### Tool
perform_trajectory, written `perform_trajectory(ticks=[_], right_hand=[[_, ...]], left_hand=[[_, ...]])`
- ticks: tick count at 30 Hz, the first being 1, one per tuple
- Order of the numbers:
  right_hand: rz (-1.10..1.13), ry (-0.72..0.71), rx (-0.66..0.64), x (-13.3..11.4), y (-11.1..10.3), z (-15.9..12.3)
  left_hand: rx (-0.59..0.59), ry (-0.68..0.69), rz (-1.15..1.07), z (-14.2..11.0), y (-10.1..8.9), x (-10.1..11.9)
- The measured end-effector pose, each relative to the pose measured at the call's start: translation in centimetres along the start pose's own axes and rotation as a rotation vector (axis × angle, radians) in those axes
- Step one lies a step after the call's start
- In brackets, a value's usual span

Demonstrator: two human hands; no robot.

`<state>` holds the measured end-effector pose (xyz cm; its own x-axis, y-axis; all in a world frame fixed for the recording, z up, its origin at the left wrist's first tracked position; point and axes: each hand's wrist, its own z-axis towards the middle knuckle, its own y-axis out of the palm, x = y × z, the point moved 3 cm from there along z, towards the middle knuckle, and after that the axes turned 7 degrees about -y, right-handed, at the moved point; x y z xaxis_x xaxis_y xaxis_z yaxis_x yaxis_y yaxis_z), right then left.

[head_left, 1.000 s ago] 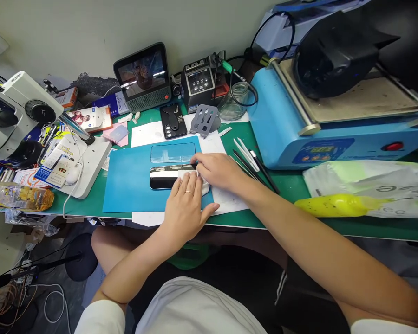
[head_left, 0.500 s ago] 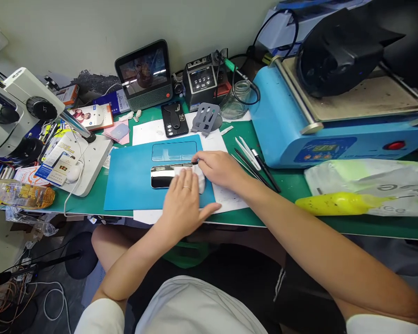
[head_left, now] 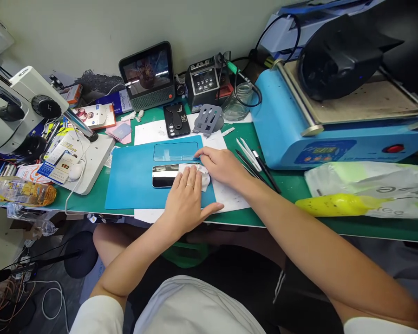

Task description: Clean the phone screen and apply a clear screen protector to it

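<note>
A phone (head_left: 164, 176) with a dark, glossy screen lies on a blue mat (head_left: 127, 185). My left hand (head_left: 185, 197) rests flat over its right half, fingers outstretched and thumb spread. Beneath those fingers a crumpled white wipe (head_left: 205, 178) covers part of the screen. At the phone's right end is my right hand (head_left: 218, 164), its index finger reaching toward the lower right corner of a clear glass panel (head_left: 176, 150) and the other fingers partly hidden. This black-edged panel lies just behind the phone.
A black phone case (head_left: 176, 119) and a grey stand (head_left: 208, 119) lie behind the mat. White and black pen-like tools (head_left: 252, 155) sit to the right, before a blue heating machine (head_left: 282, 125). A microscope (head_left: 43, 104) stands left. Behind are a display (head_left: 146, 74) and a soldering station (head_left: 204, 83).
My right index finger has straightened away from the phone's upper edge toward the glass panel. My left hand and the wipe have slid slightly right, and the camera view has shifted a little.
</note>
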<state>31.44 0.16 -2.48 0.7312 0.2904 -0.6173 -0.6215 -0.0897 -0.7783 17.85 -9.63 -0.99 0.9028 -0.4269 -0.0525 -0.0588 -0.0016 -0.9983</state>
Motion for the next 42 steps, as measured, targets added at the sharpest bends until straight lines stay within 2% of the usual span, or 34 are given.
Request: perform_trajectory(ticks=[3,8,10,16,18,23,29,36,42], right_hand=[[-0.035,0.000,-0.018,0.0,0.1,-0.1],[-0.045,-0.018,-0.015,0.2,0.3,-0.2],[-0.039,-0.034,-0.004,0.2,0.3,-0.2],[-0.025,-0.023,-0.015,0.1,0.3,-0.4],[-0.042,-0.016,-0.016,0.1,0.2,-0.4],[-0.053,-0.007,-0.034,-0.2,0.0,-0.3],[-0.080,-0.021,-0.043,-0.3,-0.1,-0.4],[-0.056,-0.043,-0.036,0.0,0.0,-0.5],[-0.128,-0.048,-0.087,-0.4,0.1,-0.5]], left_hand=[[0.030,0.016,-0.036,-1.3,0.0,-0.5],[-0.008,0.006,-0.040,1.1,-0.1,-0.2],[-0.003,-0.011,-0.043,1.2,0.0,0.1],[0.056,0.001,-0.056,-2.6,0.3,0.5],[0.045,-0.001,-0.046,-2.1,0.2,0.2],[0.001,-0.055,-0.015,1.0,-0.2,0.0],[0.030,-0.001,-0.016,-2.0,0.0,-0.4],[0.022,-0.100,-0.041,-0.3,0.4,-2.5],[0.026,-0.086,-0.059,-3.2,0.6,-2.7]])
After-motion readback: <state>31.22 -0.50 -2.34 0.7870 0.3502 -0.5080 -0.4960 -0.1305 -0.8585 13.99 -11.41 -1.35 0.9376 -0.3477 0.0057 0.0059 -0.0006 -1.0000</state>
